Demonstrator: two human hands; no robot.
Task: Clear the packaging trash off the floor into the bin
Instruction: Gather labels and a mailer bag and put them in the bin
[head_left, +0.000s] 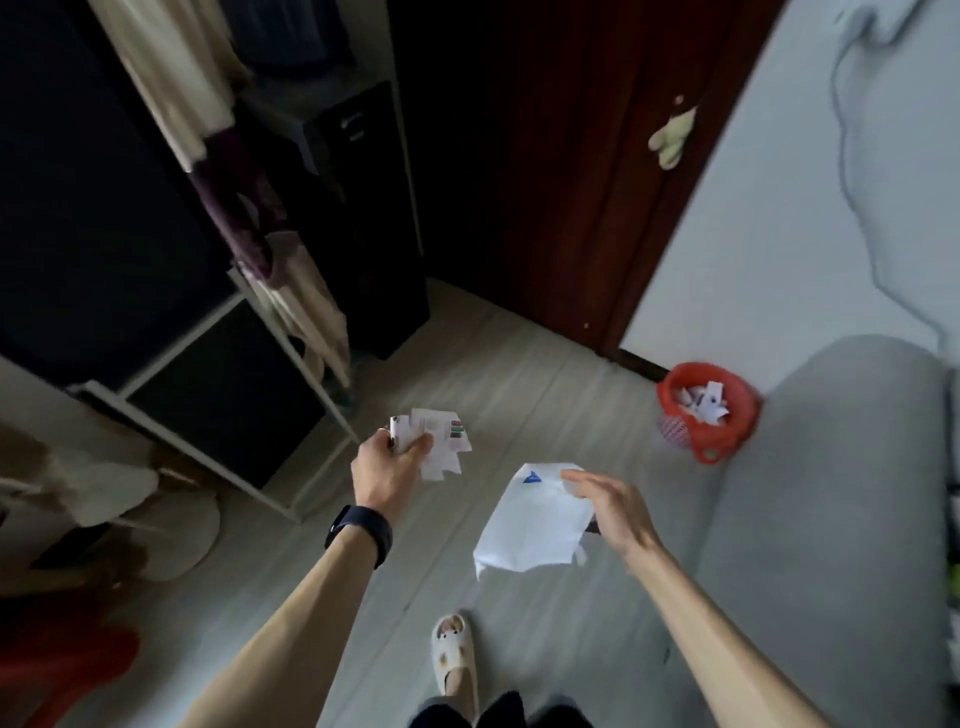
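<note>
Left hand (387, 470) clenched on crumpled paper scraps (439, 441), right hand (610, 512) pinching the edge of a white sheet (535, 522): light, limp trash, probably best bunched before dropping into the red bin (701, 415).

Pale wood-look plank floor (519, 374), running from 6 o'clock up toward 12 o'clock; red plastic bin (704, 410) standing on it at 2 o'clock, beside the grey sofa (831, 519), with white paper scraps (701, 402) inside; cream slipper (454, 654) on a foot planted at 6 o'clock; white-framed rack (291, 415) resting its feet on the boards at 9 to 10 o'clock; black cabinet (363, 218) standing at 11 o'clock; blurred pale items (171, 525) lying at 8 o'clock, kind indistinct.
</note>
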